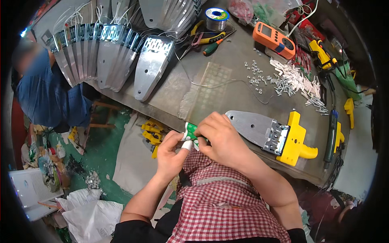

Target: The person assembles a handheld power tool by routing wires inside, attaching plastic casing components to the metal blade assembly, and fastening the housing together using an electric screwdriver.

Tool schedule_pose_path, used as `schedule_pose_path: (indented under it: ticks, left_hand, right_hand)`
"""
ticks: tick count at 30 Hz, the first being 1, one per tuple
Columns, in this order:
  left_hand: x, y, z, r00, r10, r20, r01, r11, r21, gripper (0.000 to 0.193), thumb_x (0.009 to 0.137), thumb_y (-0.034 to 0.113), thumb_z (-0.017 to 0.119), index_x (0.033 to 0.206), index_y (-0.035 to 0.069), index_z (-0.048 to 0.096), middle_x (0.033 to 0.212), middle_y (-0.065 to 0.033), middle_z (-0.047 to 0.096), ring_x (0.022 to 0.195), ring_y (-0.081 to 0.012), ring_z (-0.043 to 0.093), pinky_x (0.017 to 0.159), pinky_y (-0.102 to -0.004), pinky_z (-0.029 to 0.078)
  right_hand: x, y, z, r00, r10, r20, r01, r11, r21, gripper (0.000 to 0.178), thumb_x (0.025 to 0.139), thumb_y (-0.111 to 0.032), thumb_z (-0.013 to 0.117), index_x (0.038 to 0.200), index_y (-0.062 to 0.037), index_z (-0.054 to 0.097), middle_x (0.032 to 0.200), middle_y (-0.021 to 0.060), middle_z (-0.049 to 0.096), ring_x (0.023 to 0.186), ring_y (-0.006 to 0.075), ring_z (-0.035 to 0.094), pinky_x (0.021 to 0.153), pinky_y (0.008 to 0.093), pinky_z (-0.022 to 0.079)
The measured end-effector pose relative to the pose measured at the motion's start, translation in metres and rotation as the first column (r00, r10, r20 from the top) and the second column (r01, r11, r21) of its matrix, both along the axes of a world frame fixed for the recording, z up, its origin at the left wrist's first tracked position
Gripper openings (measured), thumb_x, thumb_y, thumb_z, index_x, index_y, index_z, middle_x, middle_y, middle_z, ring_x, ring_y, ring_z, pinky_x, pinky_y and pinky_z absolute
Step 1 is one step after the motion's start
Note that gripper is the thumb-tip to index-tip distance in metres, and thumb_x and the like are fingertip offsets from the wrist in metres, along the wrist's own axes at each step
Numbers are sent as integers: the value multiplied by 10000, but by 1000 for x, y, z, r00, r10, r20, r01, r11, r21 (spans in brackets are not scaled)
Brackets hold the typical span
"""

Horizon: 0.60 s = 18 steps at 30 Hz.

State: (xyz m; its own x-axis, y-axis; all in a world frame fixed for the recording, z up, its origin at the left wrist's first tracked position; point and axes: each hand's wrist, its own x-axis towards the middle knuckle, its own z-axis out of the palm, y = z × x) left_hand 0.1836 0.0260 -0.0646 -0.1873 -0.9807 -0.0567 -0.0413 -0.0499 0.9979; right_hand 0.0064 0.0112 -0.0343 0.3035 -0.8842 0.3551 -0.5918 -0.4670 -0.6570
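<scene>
Close to my apron, at the table's front edge, both hands meet on a small green and white patterned packet or wrapper (190,131). My left hand (172,154) pinches its left side; a white covering wraps the thumb tip. From above, the fingers of my right hand (219,137) close on its right side and hide part of it. Just right of that hand lies a flat grey metal plate (252,126), tapered and rounded at one end. Its wide end, with a row of metal fittings, joins a yellow plastic handle (293,139).
Grey plates (154,67) with wires stack at the far left. Behind are a solder spool (216,19), pliers (206,38) and a screwdriver (214,47). An orange meter (273,39), screws (283,85) and white pieces (298,77) lie right, near an electric screwdriver (331,137). Another person (52,89) sits left.
</scene>
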Motion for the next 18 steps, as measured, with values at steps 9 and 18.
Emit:
schedule_pose_path:
  ticks: [9,18]
  left_hand:
    - [1,0,-2,996,12,84,-8,999,-52,252,731,-92,617,977,-37,625,835,-36,524,779,-125,512,697,-237,420]
    - [15,-6,4,996,-55,71,49,995,91,214,875,7,561,1085,-3,601,1019,-23,589,928,-118,550,811,-248,440]
  right_hand:
    - [-4,0,3,999,16,34,-16,1000,3,161,678,-37,690,816,-27,609,822,75,584,850,259,552,739,370,438]
    - [-48,8,20,973,-163,165,166,986,-8,173,681,7,684,823,-14,588,823,99,582,813,287,560,711,360,475]
